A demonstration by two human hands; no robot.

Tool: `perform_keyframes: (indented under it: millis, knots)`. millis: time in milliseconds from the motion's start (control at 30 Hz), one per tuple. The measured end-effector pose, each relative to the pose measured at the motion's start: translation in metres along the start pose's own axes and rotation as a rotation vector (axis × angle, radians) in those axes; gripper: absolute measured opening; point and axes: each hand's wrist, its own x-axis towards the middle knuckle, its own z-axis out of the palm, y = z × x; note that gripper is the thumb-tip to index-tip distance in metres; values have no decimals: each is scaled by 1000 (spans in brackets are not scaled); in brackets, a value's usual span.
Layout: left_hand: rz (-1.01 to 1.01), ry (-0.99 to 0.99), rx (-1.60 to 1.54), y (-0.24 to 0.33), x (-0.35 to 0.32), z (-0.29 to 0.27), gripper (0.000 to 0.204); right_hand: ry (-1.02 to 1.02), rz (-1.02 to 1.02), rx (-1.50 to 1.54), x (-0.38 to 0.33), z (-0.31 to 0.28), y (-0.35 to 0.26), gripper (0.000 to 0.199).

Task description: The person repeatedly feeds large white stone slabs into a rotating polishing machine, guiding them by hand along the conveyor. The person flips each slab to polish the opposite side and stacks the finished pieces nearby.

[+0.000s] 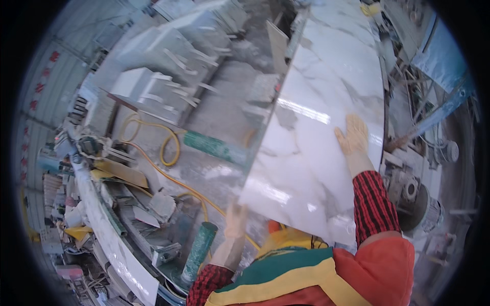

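A long, glossy white marble-look slab (316, 168) with grey-brown veins stretches away from my body. My right hand (353, 136), in a cream glove, lies flat on its top near the right edge, fingers stretched and thumb out to the left. At the slab's near-left corner is my left hand (234, 229), also gloved. Its blurred fingers point away from me beside the edge; whether they grip the corner or only touch it I cannot tell. Both forearms wear red-and-black checked sleeves.
Green rollers (217, 146) and a green post (199, 252) stand left of the slab. A yellow hose (168, 173) loops over the dusty floor. Stacked pale slabs (168, 51) are at the far left, scrap pieces (163, 206) nearer. A motor (421, 206) sits at the right.
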Motion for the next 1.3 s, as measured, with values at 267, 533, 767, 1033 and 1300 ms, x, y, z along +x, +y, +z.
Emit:
perform_keyframes:
  millis: [267, 533, 767, 1033, 1300]
  knots:
    - [-470, -241, -860, 13, -10, -1, 51, -88, 182, 763, -28, 37, -39, 60]
    - [-337, -415, -581, -19, -13, -14, 74, -10, -866, 307, -181, 0, -264, 56]
    - [-363, -316, -477, -72, -32, -47, 62, -37, -970, 485, -176, -23, -257, 59]
    - [-159, -126, -188, -173, -94, -129, 54, -47, -1003, 418, -184, -18, -231, 55]
    - [-623, 224, -462, -218, -108, -205, 44, -87, -996, 481, -201, -58, -175, 52]
